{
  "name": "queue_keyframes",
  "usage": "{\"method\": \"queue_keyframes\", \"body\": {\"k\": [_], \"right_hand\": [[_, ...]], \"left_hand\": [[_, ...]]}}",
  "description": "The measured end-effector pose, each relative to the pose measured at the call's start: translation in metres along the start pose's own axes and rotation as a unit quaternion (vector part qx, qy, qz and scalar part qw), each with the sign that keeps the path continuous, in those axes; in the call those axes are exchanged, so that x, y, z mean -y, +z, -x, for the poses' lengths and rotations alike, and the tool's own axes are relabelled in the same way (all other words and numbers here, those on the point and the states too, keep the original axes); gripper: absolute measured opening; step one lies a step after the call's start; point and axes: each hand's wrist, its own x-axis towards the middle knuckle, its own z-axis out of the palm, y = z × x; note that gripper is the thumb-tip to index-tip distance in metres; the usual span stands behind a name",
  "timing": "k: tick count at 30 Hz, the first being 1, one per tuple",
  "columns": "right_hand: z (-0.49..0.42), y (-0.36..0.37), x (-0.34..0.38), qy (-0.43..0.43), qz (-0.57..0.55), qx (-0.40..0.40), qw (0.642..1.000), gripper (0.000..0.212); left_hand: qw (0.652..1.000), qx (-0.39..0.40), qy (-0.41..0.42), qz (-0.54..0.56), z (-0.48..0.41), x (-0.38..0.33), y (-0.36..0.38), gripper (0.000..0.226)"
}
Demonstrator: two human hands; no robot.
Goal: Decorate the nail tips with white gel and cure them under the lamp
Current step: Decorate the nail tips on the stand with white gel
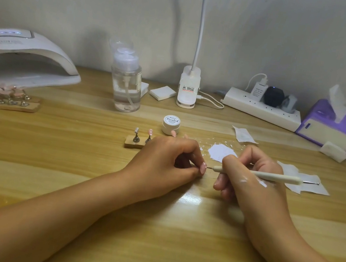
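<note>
My left hand (163, 160) pinches a pink nail tip (203, 168) on its small stand, low over the table. My right hand (247, 176) grips a cream dotting tool (271, 176) like a pen, and its metal point touches the nail tip. White gel is smeared on the back of my right hand. A patch of white gel (222, 151) lies on the table just behind my hands. The white gel jar (171, 124) stands shut beyond it. A small wooden holder (135, 143) carries one bare stand and one pink tip (150, 132). The white curing lamp (23, 56) sits at the far left.
A wooden rack of several pink tips (7, 98) lies in front of the lamp. A clear pump bottle (126, 85), white pads (162, 93), a clip lamp base (188, 89), a power strip (263, 108) and a purple tissue pack (331, 123) line the back. Paper scraps (306, 181) lie at right.
</note>
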Motion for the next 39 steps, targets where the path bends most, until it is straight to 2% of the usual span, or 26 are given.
{"method": "queue_keyframes", "body": {"k": [2, 12, 19, 22, 26, 30, 36, 39], "right_hand": [[-0.0006, -0.0001, -0.0012, -0.001, -0.002, 0.002, 1.000, 0.031], [0.0003, 0.0015, 0.0012, -0.002, -0.007, 0.002, 1.000, 0.030], [-0.0005, -0.0012, -0.0016, 0.000, 0.007, 0.010, 1.000, 0.038], [-0.0008, -0.0008, -0.0013, 0.002, 0.013, 0.017, 1.000, 0.029], [-0.0007, -0.0010, -0.0016, 0.001, 0.016, 0.006, 1.000, 0.032], [-0.0006, -0.0007, -0.0019, 0.003, 0.010, 0.003, 1.000, 0.018], [-0.0021, -0.0022, -0.0057, -0.002, 0.023, 0.008, 1.000, 0.030], [-0.0018, -0.0024, -0.0054, -0.002, 0.019, 0.007, 1.000, 0.020]], "left_hand": [[1.000, -0.003, 0.002, -0.001, -0.0001, -0.0001, 0.0000, 0.010], [1.000, -0.003, 0.010, 0.005, -0.0004, -0.0006, -0.0010, 0.015], [1.000, -0.006, 0.014, 0.005, -0.0004, -0.0008, -0.0004, 0.018], [1.000, -0.005, 0.012, 0.004, -0.0001, -0.0004, 0.0001, 0.016], [1.000, -0.004, 0.009, -0.002, -0.0004, -0.0008, -0.0002, 0.013], [1.000, -0.003, 0.004, 0.000, -0.0001, -0.0004, 0.0003, 0.012], [1.000, 0.000, 0.002, -0.004, -0.0001, 0.0013, 0.0002, 0.011], [1.000, 0.001, 0.004, -0.003, 0.0003, 0.0014, -0.0002, 0.009]]}}
